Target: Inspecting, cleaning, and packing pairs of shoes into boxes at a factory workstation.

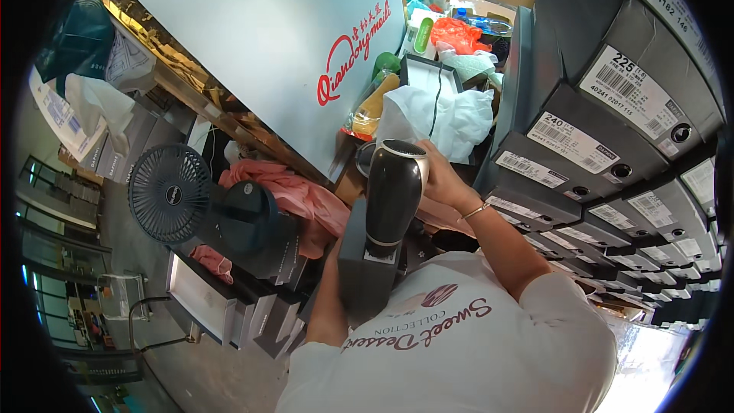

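My right hand (439, 174), with a bracelet at the wrist, is closed round a glossy black hair dryer (393, 193) with gold-coloured rings. The dryer's narrow end points down at a white label (380, 256) on a dark grey shoe box (358, 279). That box stands tilted against my front. Along the box's left side runs my left forearm (327, 307); the hand itself is hidden behind the box, so its fingers do not show. White tissue paper (451, 118) lies just beyond my right hand, with a thin black cord (436, 103) across it.
Stacked dark shoe boxes (573, 141) rise at the right. A large white sign board (267, 38) leans beyond my hands. At the left are a black fan (170, 195), pink cloth (294, 191) and open boxes (200, 298). A cluttered table with a red bag (457, 34) stands behind.
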The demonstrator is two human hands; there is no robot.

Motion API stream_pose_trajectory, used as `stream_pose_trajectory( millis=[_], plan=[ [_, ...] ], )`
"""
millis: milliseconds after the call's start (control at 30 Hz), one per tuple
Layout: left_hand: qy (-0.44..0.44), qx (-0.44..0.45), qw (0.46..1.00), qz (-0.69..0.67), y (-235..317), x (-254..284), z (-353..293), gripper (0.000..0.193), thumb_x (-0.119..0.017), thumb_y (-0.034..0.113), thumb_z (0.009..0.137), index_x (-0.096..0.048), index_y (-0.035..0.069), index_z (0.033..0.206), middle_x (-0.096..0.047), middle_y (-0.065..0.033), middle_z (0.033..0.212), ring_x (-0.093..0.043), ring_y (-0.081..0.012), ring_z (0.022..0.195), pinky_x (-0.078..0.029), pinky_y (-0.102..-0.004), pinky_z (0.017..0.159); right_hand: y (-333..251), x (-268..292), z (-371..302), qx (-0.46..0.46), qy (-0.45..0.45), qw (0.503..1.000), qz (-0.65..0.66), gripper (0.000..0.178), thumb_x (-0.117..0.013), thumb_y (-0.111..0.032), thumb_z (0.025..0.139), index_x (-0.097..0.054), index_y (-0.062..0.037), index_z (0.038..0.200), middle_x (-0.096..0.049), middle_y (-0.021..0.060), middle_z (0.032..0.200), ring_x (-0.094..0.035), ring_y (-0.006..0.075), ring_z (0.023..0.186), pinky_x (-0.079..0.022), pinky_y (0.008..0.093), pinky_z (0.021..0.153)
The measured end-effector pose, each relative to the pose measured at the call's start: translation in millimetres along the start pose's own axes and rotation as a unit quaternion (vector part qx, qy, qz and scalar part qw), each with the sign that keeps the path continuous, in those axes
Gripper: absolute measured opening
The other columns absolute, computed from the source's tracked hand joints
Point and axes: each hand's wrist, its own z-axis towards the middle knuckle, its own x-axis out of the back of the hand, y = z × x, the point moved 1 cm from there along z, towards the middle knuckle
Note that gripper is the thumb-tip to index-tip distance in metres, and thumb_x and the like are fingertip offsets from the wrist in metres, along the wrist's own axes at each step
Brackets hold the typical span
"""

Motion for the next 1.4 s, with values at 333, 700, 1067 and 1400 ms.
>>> stream_pose_trajectory(
  millis=[333,700,1067,1400],
  plan=[
    [-0.005,0.007,1.000,-0.001,-7,5,-3,0.060,-0.042,0.055,0.092,-0.050,0.007,0.128,-0.058,-0.0069,0.118,-0.056,-0.0170,0.104,-0.046,-0.0308,0.088,0,-1,0,0.002,0.006,1.000,-0.006,0.043,-0.066,0.000,0.070,-0.051,-0.0019,0.110,-0.049,0.0161,0.100,-0.049,0.0353,0.094,-0.043,0.0364,0.081],
    [0.002,-0.017,0.999,-0.043,-45,20,-46,0.061,-0.042,0.055,0.091,-0.051,0.007,0.127,-0.058,-0.0065,0.117,-0.056,-0.0164,0.103,-0.046,-0.0306,0.088,35,-14,82,-0.111,0.341,0.933,-0.007,0.065,-0.073,-0.012,0.076,-0.037,0.0024,0.127,-0.053,0.0248,0.116,-0.055,0.0349,0.104,-0.043,0.0377,0.088],
    [0.061,-0.118,0.989,-0.058,-81,2,-179,0.062,-0.043,0.058,0.090,-0.053,0.007,0.124,-0.059,-0.0064,0.116,-0.057,-0.0156,0.102,-0.046,-0.0296,0.088,15,-24,95,-0.017,0.225,0.962,-0.150,0.023,-0.057,-0.016,0.086,-0.057,0.0018,0.101,-0.064,0.0129,0.093,-0.061,0.0222,0.089,-0.046,0.0352,0.083],
    [0.154,-0.099,0.978,-0.103,-135,-29,-276,0.075,-0.042,0.065,0.087,-0.051,0.002,0.125,-0.057,-0.0125,0.120,-0.057,-0.0198,0.105,-0.043,-0.0312,0.092,-269,-139,-135,0.007,-0.421,0.897,0.136,0.014,-0.071,-0.004,0.074,-0.064,-0.0029,0.086,-0.058,0.0065,0.079,-0.059,0.0158,0.067,-0.046,0.0243,0.059]
  ],
)
